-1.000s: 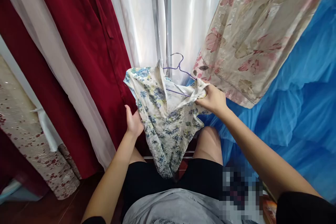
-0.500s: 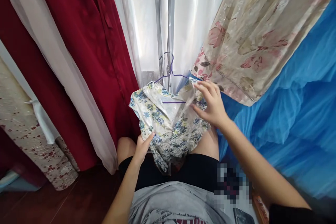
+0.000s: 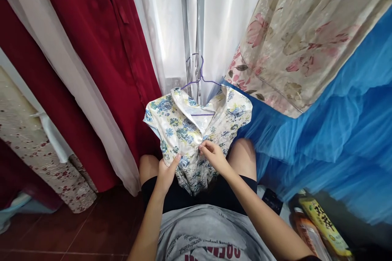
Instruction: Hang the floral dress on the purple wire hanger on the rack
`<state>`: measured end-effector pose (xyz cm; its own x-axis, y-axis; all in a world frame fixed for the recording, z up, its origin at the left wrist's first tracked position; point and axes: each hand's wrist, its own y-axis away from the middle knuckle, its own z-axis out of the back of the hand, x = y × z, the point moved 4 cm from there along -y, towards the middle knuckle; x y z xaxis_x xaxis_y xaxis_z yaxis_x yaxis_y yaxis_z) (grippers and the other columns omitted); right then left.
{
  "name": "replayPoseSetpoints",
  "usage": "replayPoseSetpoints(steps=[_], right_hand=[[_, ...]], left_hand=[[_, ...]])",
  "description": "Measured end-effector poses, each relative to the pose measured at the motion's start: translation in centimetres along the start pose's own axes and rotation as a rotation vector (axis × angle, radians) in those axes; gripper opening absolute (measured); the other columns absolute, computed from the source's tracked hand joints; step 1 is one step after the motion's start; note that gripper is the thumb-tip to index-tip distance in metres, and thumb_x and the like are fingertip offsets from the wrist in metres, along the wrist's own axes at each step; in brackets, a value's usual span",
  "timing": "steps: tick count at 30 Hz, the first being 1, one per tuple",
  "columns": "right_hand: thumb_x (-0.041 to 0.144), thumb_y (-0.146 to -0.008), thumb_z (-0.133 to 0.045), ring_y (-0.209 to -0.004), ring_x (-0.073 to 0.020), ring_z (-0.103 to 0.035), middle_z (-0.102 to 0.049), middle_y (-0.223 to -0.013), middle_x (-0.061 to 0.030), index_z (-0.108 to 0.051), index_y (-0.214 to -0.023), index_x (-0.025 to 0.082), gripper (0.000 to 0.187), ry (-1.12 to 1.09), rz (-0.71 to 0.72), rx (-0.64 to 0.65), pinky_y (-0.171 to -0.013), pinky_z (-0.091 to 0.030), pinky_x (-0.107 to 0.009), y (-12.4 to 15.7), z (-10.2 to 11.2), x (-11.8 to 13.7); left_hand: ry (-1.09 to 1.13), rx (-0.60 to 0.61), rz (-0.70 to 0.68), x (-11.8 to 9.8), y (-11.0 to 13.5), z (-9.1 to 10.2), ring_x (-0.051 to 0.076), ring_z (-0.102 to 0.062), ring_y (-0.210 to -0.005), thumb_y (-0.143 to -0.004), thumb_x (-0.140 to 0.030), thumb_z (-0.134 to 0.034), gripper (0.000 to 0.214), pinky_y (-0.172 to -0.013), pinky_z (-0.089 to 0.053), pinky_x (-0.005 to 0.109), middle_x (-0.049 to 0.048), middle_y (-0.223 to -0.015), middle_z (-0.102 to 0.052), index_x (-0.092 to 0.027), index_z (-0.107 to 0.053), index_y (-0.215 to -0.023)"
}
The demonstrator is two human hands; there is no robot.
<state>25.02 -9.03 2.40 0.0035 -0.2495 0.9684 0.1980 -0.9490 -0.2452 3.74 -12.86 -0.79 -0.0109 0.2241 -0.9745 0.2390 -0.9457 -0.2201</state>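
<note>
Floral blouse [image 3: 183,130] on purple hanger [image 3: 201,79], both shoulders now spread out below hanger. Right hand [image 3: 212,157], earlier at neckline beside hanger, now pinches blouse front below hanger. Left hand [image 3: 167,171] keeps grip on blouse side, lower left of hanger.

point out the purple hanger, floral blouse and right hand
purple hanger [image 3: 201,78], head view: neck below the hook
floral blouse [image 3: 190,138], head view: front, below the collar
right hand [image 3: 215,158], head view: its back

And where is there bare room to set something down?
Red floor tiles show bare between the flower-dotted cloth and left arm. Crowded at right: phone, orange-labelled bottle, yellow package, blue fabric. Ahead, left hand and right hand hold the floral blouse.
</note>
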Motion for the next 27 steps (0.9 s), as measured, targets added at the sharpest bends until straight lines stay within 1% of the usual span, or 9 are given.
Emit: replayPoseSetpoints(steps=[4,6,8,10,14,17,22,25,27], right_hand=[[0.042,-0.081,-0.071,-0.047,-0.0096,-0.034,-0.058,-0.057,0.0020,-0.058,-0.066,0.020,0.030,-0.238,-0.132,-0.007,-0.049,-0.026,-0.026,0.7,0.8,0.4],[0.040,-0.077,-0.074,-0.044,-0.0082,-0.031,-0.059,-0.054,0.0017,-0.060,-0.063,0.019,0.029,-0.274,-0.158,-0.006,-0.047,-0.022,-0.026,1.3,1.0,0.6],[0.038,-0.077,-0.074,-0.042,-0.0079,-0.031,-0.062,-0.052,0.0004,-0.060,-0.062,0.019,0.028,-0.276,-0.172,0.011,-0.046,-0.021,-0.026,1.8,1.1,0.8],[0.037,-0.077,-0.073,-0.041,-0.0082,-0.032,-0.062,-0.050,-0.0004,-0.060,-0.061,0.020,0.027,-0.265,-0.178,0.023,-0.046,-0.020,-0.026,2.1,1.0,1.2],[0.038,-0.074,-0.074,-0.041,-0.0089,-0.032,-0.055,-0.045,0.0006,-0.059,-0.056,0.020,0.030,-0.243,-0.158,-0.054,-0.044,-0.021,-0.026,1.5,2.0,2.9],[0.038,-0.071,-0.074,-0.041,-0.0076,-0.027,-0.049,-0.043,0.0015,-0.057,-0.050,0.020,0.033,-0.255,-0.068,-0.170,-0.043,-0.018,-0.026,-1.2,3.7,5.8],[0.032,-0.068,-0.074,-0.040,-0.0055,-0.026,-0.050,-0.046,0.0010,-0.061,-0.049,0.017,0.028,-0.296,0.066,-0.240,-0.042,-0.015,-0.026,-8.6,4.7,11.9],[0.027,-0.069,-0.070,-0.040,-0.0048,-0.028,-0.052,-0.047,0.0009,-0.061,-0.051,0.016,0.023,-0.309,0.107,-0.264,-0.041,-0.017,-0.025,-11.2,4.4,14.0],[0.026,-0.071,-0.069,-0.039,-0.0050,-0.029,-0.056,-0.049,0.0007,-0.061,-0.056,0.016,0.020,-0.298,0.110,-0.250,-0.041,-0.018,-0.024,-11.3,3.9,14.1]], left_hand=[[-0.230,-0.401,-0.346,-0.7,1.5,0.2,0.029,-0.063,-0.121,-0.080,-0.038,-0.080,0.060,-0.104,-0.051,0.044,0.0153,-0.132,-0.064,-0.017,-0.056,-0.132],[-0.381,-0.441,-0.565,-1.1,2.3,-1.7,0.029,-0.059,-0.123,-0.081,-0.033,-0.079,0.055,-0.106,-0.048,0.045,0.0140,-0.130,-0.061,-0.019,-0.055,-0.129],[-0.483,-0.201,-0.620,-0.9,2.2,-4.8,0.027,-0.062,-0.114,-0.086,-0.032,-0.074,0.038,-0.102,-0.048,0.043,0.0112,-0.117,-0.065,-0.021,-0.058,-0.119],[-0.552,0.062,-0.560,-0.6,1.6,-7.9,0.026,-0.065,-0.101,-0.094,-0.032,-0.064,0.016,-0.094,-0.050,0.040,0.0085,-0.102,-0.068,-0.023,-0.061,-0.107],[-0.713,0.217,-0.501,-1.2,0.3,-11.1,0.025,-0.066,-0.088,-0.100,-0.026,-0.046,0.018,-0.080,-0.049,0.036,0.0089,-0.090,-0.067,-0.023,-0.062,-0.091],[-0.914,0.365,-0.510,-2.1,0.4,-12.1,0.026,-0.069,-0.088,-0.098,-0.019,-0.045,0.022,-0.075,-0.049,0.034,0.0112,-0.100,-0.069,-0.022,-0.066,-0.106],[-1.320,0.584,-0.481,-2.7,1.2,-13.0,0.031,-0.072,-0.088,-0.088,-0.007,-0.049,0.041,-0.072,-0.052,0.037,0.0160,-0.114,-0.069,-0.017,-0.063,-0.125],[-1.416,0.656,-0.422,-2.7,0.7,-12.7,0.030,-0.073,-0.090,-0.081,-0.002,-0.056,0.044,-0.075,-0.052,0.036,0.0174,-0.112,-0.071,-0.014,-0.065,-0.122],[-1.321,0.684,-0.430,-3.3,-0.3,-12.2,0.029,-0.072,-0.089,-0.085,-0.008,-0.059,0.029,-0.076,-0.051,0.035,0.0148,-0.105,-0.073,-0.017,-0.069,-0.111]])
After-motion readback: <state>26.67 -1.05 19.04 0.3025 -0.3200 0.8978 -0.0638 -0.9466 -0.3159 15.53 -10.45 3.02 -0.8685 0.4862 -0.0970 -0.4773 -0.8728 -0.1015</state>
